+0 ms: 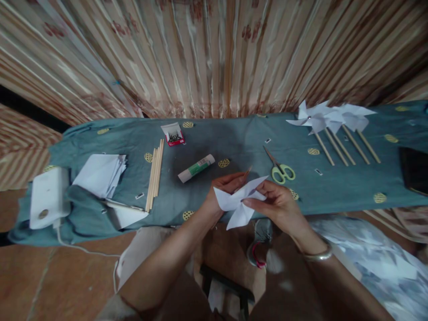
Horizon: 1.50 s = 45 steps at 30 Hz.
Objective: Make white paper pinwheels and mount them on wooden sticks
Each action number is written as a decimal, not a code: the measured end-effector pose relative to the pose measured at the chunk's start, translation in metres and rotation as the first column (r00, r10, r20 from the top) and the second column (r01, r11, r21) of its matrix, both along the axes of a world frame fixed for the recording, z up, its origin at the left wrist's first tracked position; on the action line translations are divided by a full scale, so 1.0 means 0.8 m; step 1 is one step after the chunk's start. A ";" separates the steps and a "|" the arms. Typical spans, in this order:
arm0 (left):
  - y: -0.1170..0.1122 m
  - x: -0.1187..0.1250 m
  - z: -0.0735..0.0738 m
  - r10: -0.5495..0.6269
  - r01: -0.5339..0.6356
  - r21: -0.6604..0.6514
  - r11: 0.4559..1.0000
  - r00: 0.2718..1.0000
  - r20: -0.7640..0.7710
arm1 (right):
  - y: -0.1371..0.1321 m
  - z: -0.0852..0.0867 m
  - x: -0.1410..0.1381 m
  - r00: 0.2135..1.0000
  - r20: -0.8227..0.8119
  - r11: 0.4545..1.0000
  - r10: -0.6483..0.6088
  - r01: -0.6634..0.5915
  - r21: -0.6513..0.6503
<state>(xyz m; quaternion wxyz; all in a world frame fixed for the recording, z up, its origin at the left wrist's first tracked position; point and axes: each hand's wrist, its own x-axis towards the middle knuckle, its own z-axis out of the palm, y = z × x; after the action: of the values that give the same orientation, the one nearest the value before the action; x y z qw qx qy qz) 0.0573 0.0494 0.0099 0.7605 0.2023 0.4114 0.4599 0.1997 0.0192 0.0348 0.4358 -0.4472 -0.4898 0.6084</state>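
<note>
Pinching a pinwheel (241, 216) with our right hand (282, 207), left hand (224, 183) at its far side, grip unclear, we're apparently pinning its centre; next probably calls for firm pressure.

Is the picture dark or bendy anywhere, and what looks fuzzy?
Head view: dim overall; soft shadow near the glue stick; the curtain looks stretched toward the corners; the fabric at lower right looks smeary; the paper pinwheel is fairly clear.

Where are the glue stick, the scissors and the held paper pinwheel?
Glue stick (197, 168): head view, green label.
Scissors (277, 165): head view, near the pivot.
Paper pinwheel (239, 215): head view, lower vane.
</note>
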 end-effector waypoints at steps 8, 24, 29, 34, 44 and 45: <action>-0.019 -0.013 0.007 -0.107 0.108 -0.013 0.994 0.992 0.072 | -0.021 0.017 0.004 0.865 0.466 0.898 -0.187 -0.041 0.437; -0.014 -0.011 0.026 -0.148 0.145 -0.054 0.988 0.988 -0.043 | -0.013 0.009 0.005 0.977 0.176 0.980 -0.118 0.086 0.178; -0.017 -0.011 0.029 -0.102 0.101 -0.030 0.994 0.994 -0.039 | -0.003 0.008 0.004 0.992 0.003 0.988 -0.125 0.124 0.088; -0.018 -0.015 0.028 -0.020 0.020 -0.028 0.999 1.000 -0.011 | 0.003 0.006 -0.002 0.985 -0.068 0.987 -0.158 0.159 0.017; -0.021 -0.018 0.025 0.027 -0.026 -0.073 0.997 1.000 0.011 | 0.004 0.010 -0.017 0.986 -0.069 0.988 -0.151 0.151 -0.013; -0.021 -0.018 0.024 0.026 -0.025 -0.075 0.997 1.000 0.014 | 0.004 0.011 -0.018 0.987 -0.058 0.988 -0.152 0.151 -0.011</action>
<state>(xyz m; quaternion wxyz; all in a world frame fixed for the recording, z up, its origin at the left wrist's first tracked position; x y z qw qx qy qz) 0.0430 0.0323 0.0289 0.7647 0.1647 0.4251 0.4555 0.1854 0.0223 0.0435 0.4935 -0.4665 -0.4394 0.5880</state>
